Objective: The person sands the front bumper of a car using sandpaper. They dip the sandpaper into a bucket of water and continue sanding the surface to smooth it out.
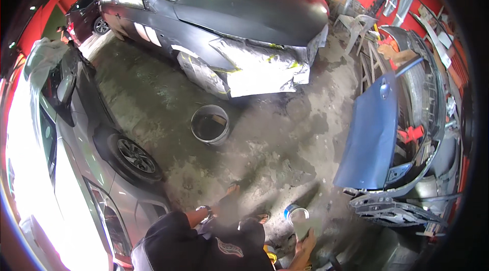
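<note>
My right hand (307, 243), low in the head view, is closed on the edge of a flat grey-green piece (302, 228); I cannot make out its kind. Just beyond that piece stands a round can (295, 213) with a blue and white side, partly covered by it. My left forearm wears a wristwatch (205, 213) and reaches forward over my leg. Around my left hand (218, 209) the picture is dim and smeared, so its fingers do not show. A yellow container (270, 254) peeks out beside my dark shirt.
A grey bucket (210, 124) stands on the stained floor (254, 154) ahead. Beyond it is a dark car (244, 6) with masked front. A grey car (86, 128) is close on my left. On the right, a blue car door (371, 133) leans among bumpers (435, 98).
</note>
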{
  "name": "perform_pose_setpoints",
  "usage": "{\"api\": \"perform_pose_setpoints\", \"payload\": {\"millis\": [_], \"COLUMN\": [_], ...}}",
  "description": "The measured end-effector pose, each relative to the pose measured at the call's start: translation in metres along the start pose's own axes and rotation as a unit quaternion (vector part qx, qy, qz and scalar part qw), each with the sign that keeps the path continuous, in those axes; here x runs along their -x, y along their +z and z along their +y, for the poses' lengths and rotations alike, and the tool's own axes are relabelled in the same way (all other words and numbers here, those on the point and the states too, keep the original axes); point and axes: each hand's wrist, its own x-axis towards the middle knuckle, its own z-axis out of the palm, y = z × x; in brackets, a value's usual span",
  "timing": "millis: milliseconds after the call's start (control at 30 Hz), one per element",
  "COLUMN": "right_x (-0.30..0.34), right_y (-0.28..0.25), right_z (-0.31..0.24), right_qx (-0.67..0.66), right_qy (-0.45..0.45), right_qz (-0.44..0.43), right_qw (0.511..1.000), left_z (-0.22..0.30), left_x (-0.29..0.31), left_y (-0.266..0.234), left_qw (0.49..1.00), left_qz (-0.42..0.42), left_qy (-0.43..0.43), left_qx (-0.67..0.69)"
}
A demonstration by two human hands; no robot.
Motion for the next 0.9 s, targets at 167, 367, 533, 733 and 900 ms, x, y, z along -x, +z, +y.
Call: {"api": "perform_pose_setpoints", "payload": {"millis": [167,367,533,733,900], "right_x": [0.037,-0.049,-0.133,-0.205,-0.255], "right_y": [0.089,0.002,-0.126,-0.18,-0.191], "right_z": [-0.066,-0.013,0.105,0.169,0.199], "right_qx": [0.201,0.173,0.188,0.538,0.645], "right_qy": [-0.116,-0.028,-0.02,-0.159,-0.192], "right_qz": [-0.008,0.13,0.163,0.172,0.164], "right_qw": [0.973,0.976,0.968,0.81,0.721], "left_z": [0.008,0.071,0.115,0.079,0.088], "left_x": [-0.068,-0.085,-0.094,-0.163,-0.189], "left_y": [0.003,0.033,0.089,0.2,0.259], "left_qw": [0.992,0.991,0.974,0.95,0.926], "left_qz": [0.046,-0.051,-0.164,-0.26,-0.318], "left_qy": [0.109,0.096,0.136,0.157,0.196], "left_qx": [-0.042,0.075,0.073,0.071,0.046]}}
